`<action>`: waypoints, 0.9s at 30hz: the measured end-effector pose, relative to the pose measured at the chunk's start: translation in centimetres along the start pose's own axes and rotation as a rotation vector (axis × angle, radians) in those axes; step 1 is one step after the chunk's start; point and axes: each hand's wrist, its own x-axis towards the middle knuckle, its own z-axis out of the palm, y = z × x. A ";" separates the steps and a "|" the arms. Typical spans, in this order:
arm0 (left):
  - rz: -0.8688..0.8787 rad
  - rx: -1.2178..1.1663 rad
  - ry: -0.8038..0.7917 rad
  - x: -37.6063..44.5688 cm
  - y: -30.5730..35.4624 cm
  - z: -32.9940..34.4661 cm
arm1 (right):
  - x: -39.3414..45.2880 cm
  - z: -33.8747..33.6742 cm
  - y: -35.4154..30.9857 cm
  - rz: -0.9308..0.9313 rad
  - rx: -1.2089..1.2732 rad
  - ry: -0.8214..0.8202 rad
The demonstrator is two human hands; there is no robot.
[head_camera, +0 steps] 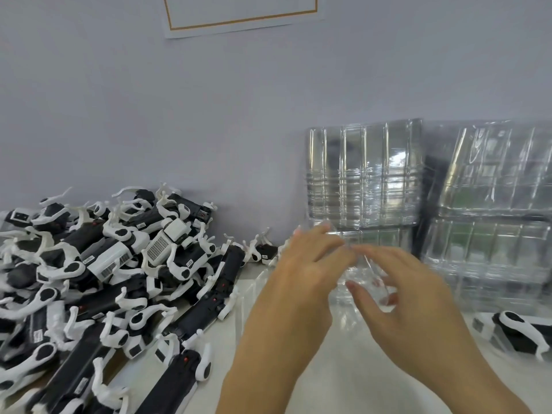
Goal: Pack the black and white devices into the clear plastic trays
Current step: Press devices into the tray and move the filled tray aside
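Left hand point(310, 264) and right hand point(397, 291) both grip one clear tray point(363, 282) with curled fingers (tray blurred); device pile point(98, 282) lies at 9 o'clock.

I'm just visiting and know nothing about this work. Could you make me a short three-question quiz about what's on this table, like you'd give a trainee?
1. True or false: the pile of devices lies to the left of both hands.
2. What are the left hand and the right hand handling? A) a device B) a clear tray C) a sheet of paper
3. Fill in: the stacks of trays stand leaning against the ____.

Key: 1 true. 2 B, though blur hides exactly how the fingers grip it. 3 wall.
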 end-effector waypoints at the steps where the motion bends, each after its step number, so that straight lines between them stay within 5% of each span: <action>1: 0.003 -0.007 0.004 -0.1 0.0 0.2 | 0.0 0.1 0.0 0.000 -0.027 0.022; 6: -0.096 0.085 0.106 -0.1 -0.3 0.3 | 0.0 -0.1 -0.6 0.076 -0.166 0.120; 14: -0.635 -0.057 0.217 -1.1 -2.1 -0.3 | 0.7 -2.6 -1.5 0.345 -0.206 0.115; 19: -0.909 -0.557 0.145 -1.5 -3.2 0.3 | 0.7 -3.5 -2.1 0.381 -0.184 -0.158; 27: -1.022 -0.588 0.002 -2.7 -3.9 2.0 | 0.5 -4.2 -0.1 0.487 -0.238 -0.582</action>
